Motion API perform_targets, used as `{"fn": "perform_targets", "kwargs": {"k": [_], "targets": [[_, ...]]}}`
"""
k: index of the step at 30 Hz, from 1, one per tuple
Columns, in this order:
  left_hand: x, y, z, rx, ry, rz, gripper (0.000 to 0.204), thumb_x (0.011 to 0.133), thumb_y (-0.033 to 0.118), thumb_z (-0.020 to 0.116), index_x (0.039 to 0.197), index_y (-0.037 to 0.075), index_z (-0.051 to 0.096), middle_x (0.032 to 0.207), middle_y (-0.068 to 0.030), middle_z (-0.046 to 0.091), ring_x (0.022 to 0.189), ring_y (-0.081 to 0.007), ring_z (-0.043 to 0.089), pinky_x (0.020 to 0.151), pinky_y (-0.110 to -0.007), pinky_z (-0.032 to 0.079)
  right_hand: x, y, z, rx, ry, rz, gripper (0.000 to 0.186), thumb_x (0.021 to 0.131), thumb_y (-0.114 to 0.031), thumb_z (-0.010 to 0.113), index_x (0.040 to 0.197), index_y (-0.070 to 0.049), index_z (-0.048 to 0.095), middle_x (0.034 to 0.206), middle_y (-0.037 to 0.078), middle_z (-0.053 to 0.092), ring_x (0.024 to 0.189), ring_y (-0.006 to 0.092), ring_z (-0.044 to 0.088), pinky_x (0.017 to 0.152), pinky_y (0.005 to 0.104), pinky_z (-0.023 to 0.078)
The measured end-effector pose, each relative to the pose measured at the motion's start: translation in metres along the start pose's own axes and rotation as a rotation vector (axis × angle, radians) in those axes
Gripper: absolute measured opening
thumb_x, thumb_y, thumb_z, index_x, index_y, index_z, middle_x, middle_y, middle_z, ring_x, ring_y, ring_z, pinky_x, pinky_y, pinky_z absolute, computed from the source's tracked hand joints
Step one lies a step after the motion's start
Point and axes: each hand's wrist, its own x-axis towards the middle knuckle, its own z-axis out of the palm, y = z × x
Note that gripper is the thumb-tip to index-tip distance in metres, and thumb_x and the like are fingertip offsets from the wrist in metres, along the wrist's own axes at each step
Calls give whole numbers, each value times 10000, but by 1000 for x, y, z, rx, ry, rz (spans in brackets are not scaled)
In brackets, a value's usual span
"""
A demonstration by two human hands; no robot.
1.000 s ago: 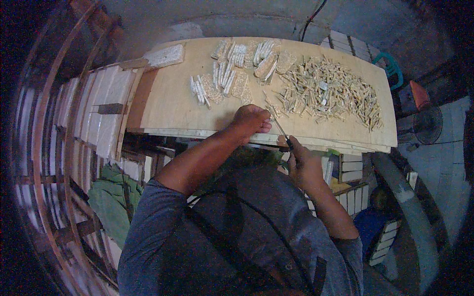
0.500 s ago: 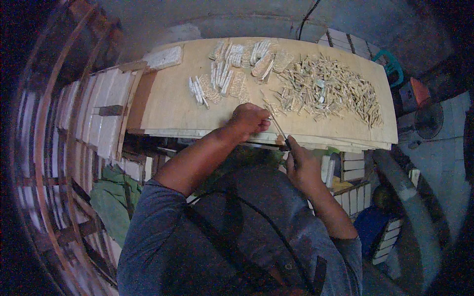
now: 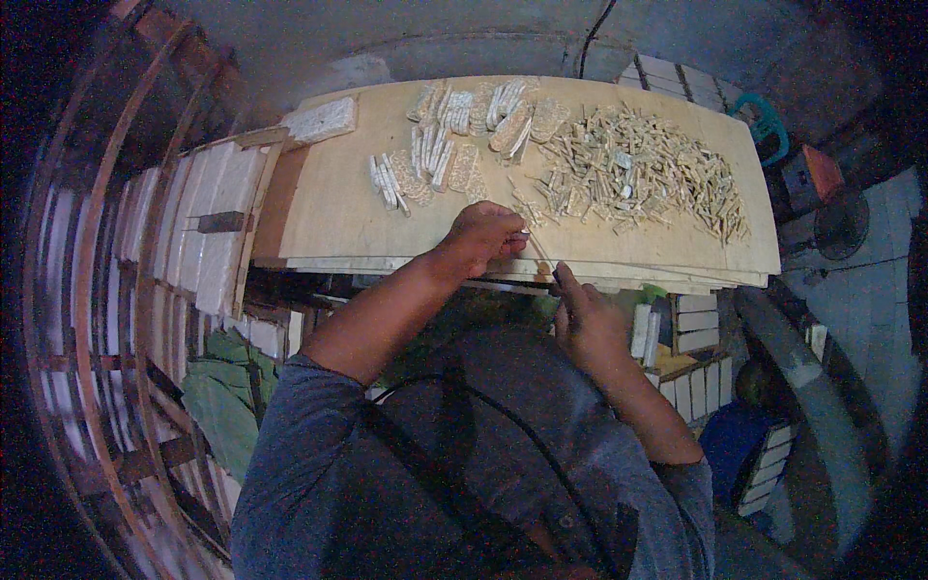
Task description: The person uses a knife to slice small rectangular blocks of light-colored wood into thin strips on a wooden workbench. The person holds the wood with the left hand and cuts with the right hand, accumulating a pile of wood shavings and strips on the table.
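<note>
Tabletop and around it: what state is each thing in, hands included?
Left hand, fingers curled shut; any small piece inside is hidden
Right hand, closed around the tool's handle
Tool, gripped, its thin shaft slanting toward the left hand
Sticks, loose, jumbled in a heap
Slabs, some leaning in rows, some flat
White block, lying flat
Green cloth, crumpled
Fan, too dim to tell if running

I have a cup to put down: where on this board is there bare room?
The left part of the board, with the pale block behind and patterned pieces rightward. A narrower strip runs between the stick pile and front edge. Crowded: pieces, pile, and front centre by left hand and right hand.
</note>
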Motion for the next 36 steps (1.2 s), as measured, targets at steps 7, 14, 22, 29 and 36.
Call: {"fn": "perform_targets", "kwargs": {"k": [7, 14, 22, 29, 36], "targets": [[-9, 1, -22, 331, -62, 305, 364, 918, 446, 730, 902, 83, 697, 875, -152, 695, 911, -397, 685, 864, -506, 528, 0, 15, 12, 101, 114, -41, 601, 953, -150, 638, 1537, -161, 496, 1006, 254, 703, 853, 457, 713, 732, 559, 591], [-6, 4, -31, 435, -123, 222, 363, 925, 433, 732, 980, 76, 698, 1006, -159, 722, 933, -378, 726, 851, -485, 582, 5, 14, 19, 136, 77, -27, 582, 960, -140, 621, 1528, -118, 495, 1060, 276, 711, 888, 465, 713, 776, 557, 587], [-10, 34, -5, -476, 97, -421, 396, 909, 177, 803, 1237, 30, 636, 1128, -139, 716, 975, -263, 748, 862, -412, 644, 16, 9, 19, 122, 84, 8, 550, 979, -131, 612, 1520, -118, 519, 1088, 257, 711, 910, 456, 717, 789, 549, 583], [-3, -13, -20, 164, -34, 26, 399, 845, 267, 868, 1158, 87, 697, 1129, -90, 727, 1070, -288, 701, 1011, -422, 547, 14, 14, 21, 147, 87, -14, 576, 970, -152, 618, 1535, -149, 507, 1020, 259, 707, 851, 460, 713, 736, 562, 582], [-5, 21, -28, -260, 56, -374, 192, 903, 128, 778, 976, 7, 648, 852, -70, 699, 719, -159, 686, 691, -325, 606, 12, 15, 26, 87, 98, 0, 581, 958, -162, 637, 1524, -153, 505, 998, 250, 702, 827, 454, 705, 722, 568, 577]]}}
